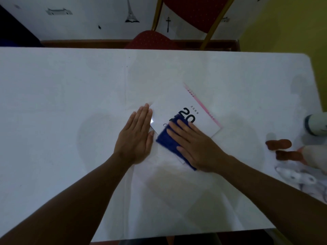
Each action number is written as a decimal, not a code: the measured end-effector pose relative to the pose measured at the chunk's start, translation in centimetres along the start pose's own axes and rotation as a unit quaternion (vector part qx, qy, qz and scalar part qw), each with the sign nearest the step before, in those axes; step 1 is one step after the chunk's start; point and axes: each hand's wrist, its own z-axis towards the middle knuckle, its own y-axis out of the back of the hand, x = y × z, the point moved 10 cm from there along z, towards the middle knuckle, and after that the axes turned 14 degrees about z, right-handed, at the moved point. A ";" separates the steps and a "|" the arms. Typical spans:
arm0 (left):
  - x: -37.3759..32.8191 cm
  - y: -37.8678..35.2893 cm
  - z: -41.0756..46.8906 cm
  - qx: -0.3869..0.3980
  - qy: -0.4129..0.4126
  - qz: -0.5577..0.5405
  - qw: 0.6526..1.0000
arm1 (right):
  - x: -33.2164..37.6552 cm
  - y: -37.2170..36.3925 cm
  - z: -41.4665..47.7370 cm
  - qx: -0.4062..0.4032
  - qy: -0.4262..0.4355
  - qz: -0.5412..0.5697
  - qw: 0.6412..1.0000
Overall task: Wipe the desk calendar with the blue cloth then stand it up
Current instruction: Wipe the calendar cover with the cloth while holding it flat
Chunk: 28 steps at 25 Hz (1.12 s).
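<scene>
The desk calendar (pixel 178 103) lies flat on the white table (pixel 70 85), turned at an angle, with a white cover, black numerals and a pink edge along its far right side. My left hand (pixel 137 137) rests flat with fingers together, its fingertips pressing on the calendar's left corner. My right hand (pixel 192 144) lies palm down on the blue cloth (pixel 165 138), pressing it onto the calendar's near part. The cloth hides part of the printed numerals and the calendar's near corner.
A red chair (pixel 192 13) with a gold frame stands beyond the table's far edge. At the right edge of the table are a pale bottle-like object (pixel 316 124), two brown lumps (pixel 278 144) and a clear plastic item (pixel 297 177).
</scene>
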 end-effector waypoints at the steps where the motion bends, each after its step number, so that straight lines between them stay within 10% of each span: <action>1: 0.0 0.0 0.0 0.002 0.003 -0.002 1.000 | -0.2 0.0 -1.3 0.012 0.005 0.004 1.000; 14: 0.2 0.0 0.0 -0.008 0.005 0.005 1.000 | -5.1 4.1 7.1 -0.062 -0.157 0.018 0.986; 23: 0.1 0.2 0.0 -0.011 0.007 0.007 1.000 | 0.1 0.3 -1.9 0.065 0.067 0.048 0.994; 28: 0.2 0.1 0.0 -0.021 0.008 0.003 1.000 | -4.8 4.2 5.0 0.004 -0.045 0.068 0.997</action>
